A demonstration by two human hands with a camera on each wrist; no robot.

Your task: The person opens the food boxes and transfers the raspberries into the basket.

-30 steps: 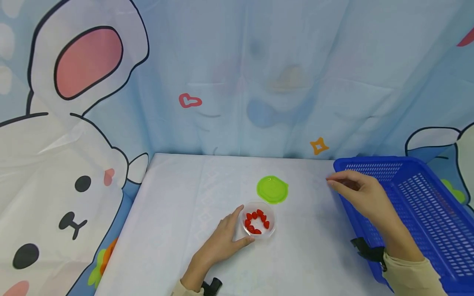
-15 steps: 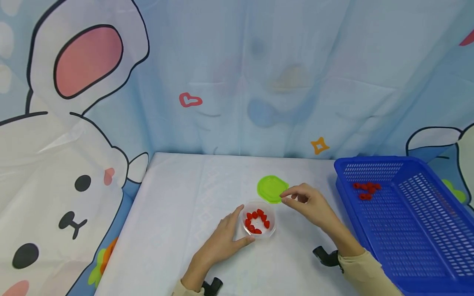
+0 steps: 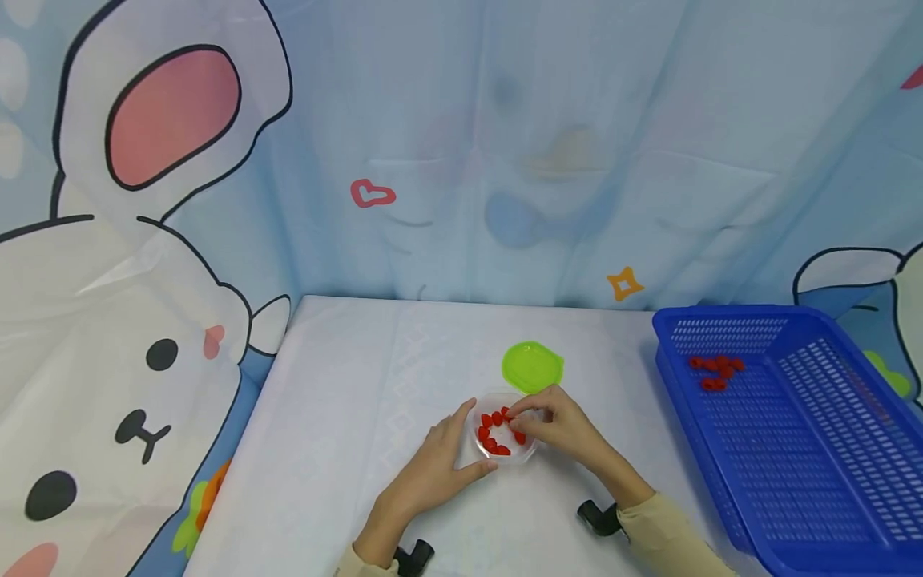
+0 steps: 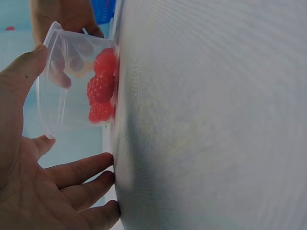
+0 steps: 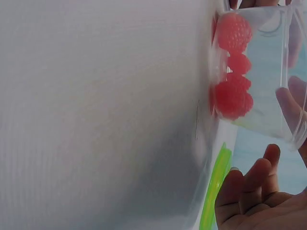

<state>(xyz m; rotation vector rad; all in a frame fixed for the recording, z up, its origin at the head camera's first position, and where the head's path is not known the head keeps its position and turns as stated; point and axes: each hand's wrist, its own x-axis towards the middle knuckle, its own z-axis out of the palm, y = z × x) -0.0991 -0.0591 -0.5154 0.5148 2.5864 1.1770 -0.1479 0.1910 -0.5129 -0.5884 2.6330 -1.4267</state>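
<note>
A clear plastic cup (image 3: 535, 453) holds several red raspberries (image 3: 482, 433) in a ring on its bottom. My left hand (image 3: 427, 473) holds the cup from the left, thumb and forefinger at its rim; its other fingers reach down to the tabletop in the left wrist view. From the right, my right hand (image 3: 566, 429) has its thumb and forefinger inside the cup, bent and slightly apart. In the right wrist view those fingertips (image 5: 286, 103) stand above the raspberries (image 5: 233, 98), and I see no berry between them. A green lid (image 3: 532, 367) lies behind the cup.
A large blue basket (image 3: 815, 481) stands at the table's right side, with several red berries (image 3: 714, 385) in its far left corner. The white-covered table (image 3: 346, 385) meets a blue printed curtain (image 3: 433, 96) at its back edge.
My right hand has moved left from the basket, past the lid, and down into the cup. The berries in the basket have come into sight. My left hand has stayed at the cup.
</note>
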